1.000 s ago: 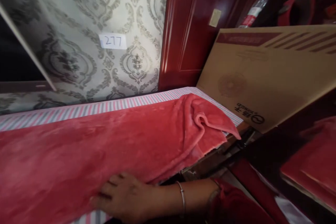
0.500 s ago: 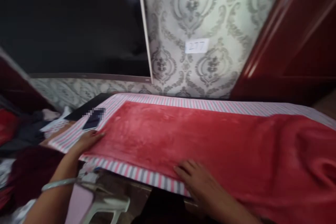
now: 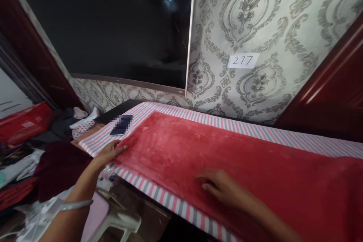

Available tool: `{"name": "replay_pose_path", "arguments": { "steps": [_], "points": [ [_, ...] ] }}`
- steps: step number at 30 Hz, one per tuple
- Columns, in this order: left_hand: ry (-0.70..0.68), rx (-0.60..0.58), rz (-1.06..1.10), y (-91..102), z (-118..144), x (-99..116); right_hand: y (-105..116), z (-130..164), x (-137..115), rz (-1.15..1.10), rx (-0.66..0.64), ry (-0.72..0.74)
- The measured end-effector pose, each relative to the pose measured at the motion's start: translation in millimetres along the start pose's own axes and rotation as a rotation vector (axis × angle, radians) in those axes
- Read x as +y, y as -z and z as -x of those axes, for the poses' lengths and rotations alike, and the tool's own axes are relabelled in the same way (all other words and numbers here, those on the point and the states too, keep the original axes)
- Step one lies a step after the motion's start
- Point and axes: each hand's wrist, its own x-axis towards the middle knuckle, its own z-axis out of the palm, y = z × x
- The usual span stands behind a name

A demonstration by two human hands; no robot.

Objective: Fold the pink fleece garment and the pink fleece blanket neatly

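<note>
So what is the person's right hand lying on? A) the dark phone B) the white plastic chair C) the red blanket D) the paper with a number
C: the right hand lies flat on the red blanket, while the phone sits far off by the left hand.

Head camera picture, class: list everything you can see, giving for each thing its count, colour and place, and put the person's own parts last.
Blanket: one, red, spread flat on the striped cloth.
Striped cloth: one, pink, grey and white, under the blanket.
Phone: one, dark, on the cloth's left end.
Paper label: one, white, on the patterned wall.
Dark screen: one, black, on the wall, left.
Plastic stool: one, white, below the near edge.
Clothes pile: mixed colours, far left.
Left hand: at the blanket's left edge, bangle on wrist.
Right hand: flat on the blanket.
</note>
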Motion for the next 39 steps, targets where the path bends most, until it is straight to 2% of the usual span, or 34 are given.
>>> {"name": "replay_pose_path", "arguments": {
  "steps": [4, 8, 11, 15, 20, 25, 30, 35, 39],
  "points": [
    [0.008, 0.067, -0.167, 2.6, 2.1, -15.7, 15.2, -53.5, 25.8, -0.033, 0.065, 0.012],
    [-0.036, 0.021, -0.381, 2.2, 4.3, -22.9, 32.0, -127.1, 42.8, -0.032, 0.180, -0.087],
    [-0.044, 0.039, -0.404, -0.5, 5.6, -28.2, 37.4, -184.4, 48.7, 0.020, 0.231, -0.152],
    [-0.033, 0.070, -0.381, -3.5, 7.0, -38.8, 35.1, -250.1, 55.4, 0.098, 0.220, -0.192],
    [-0.004, 0.064, -0.362, -8.4, 7.8, -49.9, 24.8, -309.9, 62.4, 0.158, 0.161, -0.240],
    [0.034, 0.091, -0.357, -12.6, 12.0, -51.4, 9.6, -349.4, 57.6, 0.176, 0.090, -0.259],
    [0.040, 0.117, -0.299, -13.4, 17.0, -51.2, -2.1, -375.1, 46.1, 0.168, 0.082, -0.240],
    [0.066, 0.139, -0.246, -14.0, 18.6, -52.1, -5.6, -389.3, 39.5, 0.114, 0.125, -0.254],
    [0.003, 0.187, -0.169, -11.5, 20.6, -45.1, -0.6, -388.3, 34.8, 0.019, 0.165, -0.260]
  ]
}}
